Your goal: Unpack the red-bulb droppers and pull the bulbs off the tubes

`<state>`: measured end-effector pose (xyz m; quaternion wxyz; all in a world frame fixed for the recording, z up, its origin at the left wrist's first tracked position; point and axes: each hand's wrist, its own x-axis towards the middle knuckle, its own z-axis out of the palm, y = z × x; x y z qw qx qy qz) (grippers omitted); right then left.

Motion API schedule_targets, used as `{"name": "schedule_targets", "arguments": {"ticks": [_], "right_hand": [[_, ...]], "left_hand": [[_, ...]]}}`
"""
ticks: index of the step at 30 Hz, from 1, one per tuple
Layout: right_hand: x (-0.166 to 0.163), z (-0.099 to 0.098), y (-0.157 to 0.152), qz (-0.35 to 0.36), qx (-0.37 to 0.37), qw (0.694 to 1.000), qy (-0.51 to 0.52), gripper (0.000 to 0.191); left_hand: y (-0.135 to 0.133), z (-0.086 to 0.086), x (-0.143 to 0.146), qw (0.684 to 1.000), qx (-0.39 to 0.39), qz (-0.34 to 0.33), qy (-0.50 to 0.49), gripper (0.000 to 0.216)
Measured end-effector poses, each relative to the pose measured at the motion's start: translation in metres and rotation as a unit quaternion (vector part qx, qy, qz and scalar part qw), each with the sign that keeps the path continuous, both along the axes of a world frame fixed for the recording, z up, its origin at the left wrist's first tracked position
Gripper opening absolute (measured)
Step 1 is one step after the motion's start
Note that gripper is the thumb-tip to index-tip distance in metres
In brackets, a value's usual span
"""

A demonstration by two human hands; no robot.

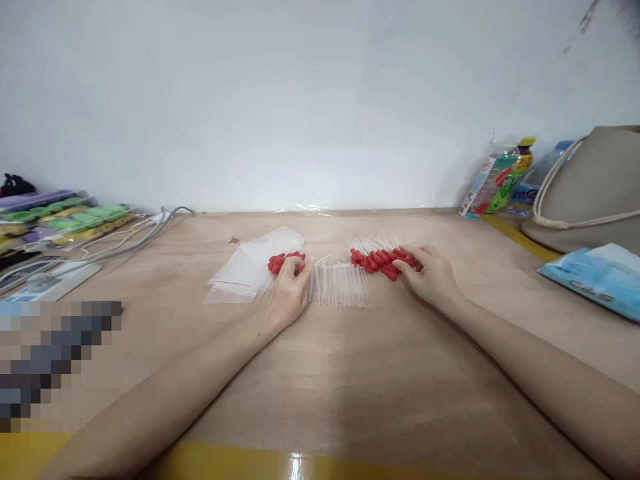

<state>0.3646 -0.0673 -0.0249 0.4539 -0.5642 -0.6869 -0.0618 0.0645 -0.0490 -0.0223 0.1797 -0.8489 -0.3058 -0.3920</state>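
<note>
My left hand (pixel 289 288) is closed around a small bunch of clear droppers with red rubber bulbs (pixel 284 260), whose glass stems (pixel 340 285) lie flat on the wooden table (pixel 350 373). My right hand (pixel 429 273) rests on a second pile of red-bulbed droppers (pixel 377 259), fingers curled over the bulbs as if pinching one. A stack of small clear zip bags (pixel 250 270) lies just left of my left hand.
At the left lie coloured trays (pixel 65 220), grey cables (pixel 135 243) and a white device (pixel 45 280). At the right stand drink bottles (pixel 503 177), a beige bag (pixel 595 190) and a blue packet (pixel 600 277). A white wall is behind.
</note>
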Motion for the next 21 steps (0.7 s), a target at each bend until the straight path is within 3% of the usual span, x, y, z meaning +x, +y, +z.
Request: {"name": "schedule_targets", "arguments": {"ticks": [3,9,14,21], "right_hand": [[0.001,0.001,0.002,-0.010,-0.034,0.999,0.029,0.022],[-0.005,0.001,0.003,-0.002,-0.026,1.000,-0.010,0.019],[-0.007,0.002,0.001,0.026,-0.037,0.998,-0.033,0.020],[-0.005,0.003,0.002,-0.012,-0.078,0.997,0.005,0.020]], "left_hand": [[0.003,0.003,-0.001,1.000,-0.001,0.004,0.006,0.032],[-0.001,0.008,-0.001,0.999,-0.031,-0.017,0.001,0.013],[-0.004,0.006,0.002,0.996,-0.063,-0.057,0.016,0.011],[-0.010,0.007,-0.001,0.991,-0.098,-0.086,0.008,0.024]]}}
